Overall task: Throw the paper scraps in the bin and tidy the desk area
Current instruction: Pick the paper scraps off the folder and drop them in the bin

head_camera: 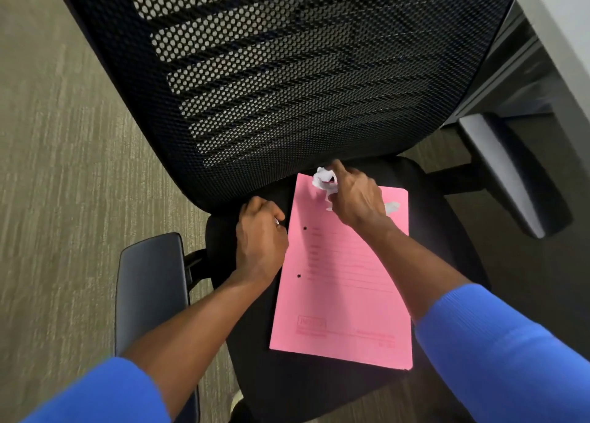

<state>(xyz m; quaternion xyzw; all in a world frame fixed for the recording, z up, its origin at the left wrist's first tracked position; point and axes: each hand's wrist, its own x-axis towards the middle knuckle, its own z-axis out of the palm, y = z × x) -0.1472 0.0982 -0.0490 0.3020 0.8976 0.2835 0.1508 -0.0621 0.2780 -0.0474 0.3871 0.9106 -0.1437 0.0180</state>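
Note:
A pink folder [341,282] lies on the black seat of an office chair [440,231]. At the folder's far end sits a crumpled white paper scrap [322,180]. My right hand [357,196] is over that scrap, fingers curled around it and touching it. Another small white scrap [392,207] peeks out from behind my right wrist on the folder. My left hand [260,234] is closed into a fist just left of the folder, with a bit of white paper showing between its fingers.
The chair's mesh backrest [287,71] rises right behind the folder. Armrests stand at the left [150,285] and right [510,173]. A desk edge [562,39] is at the upper right. Grey carpet [57,135] lies to the left.

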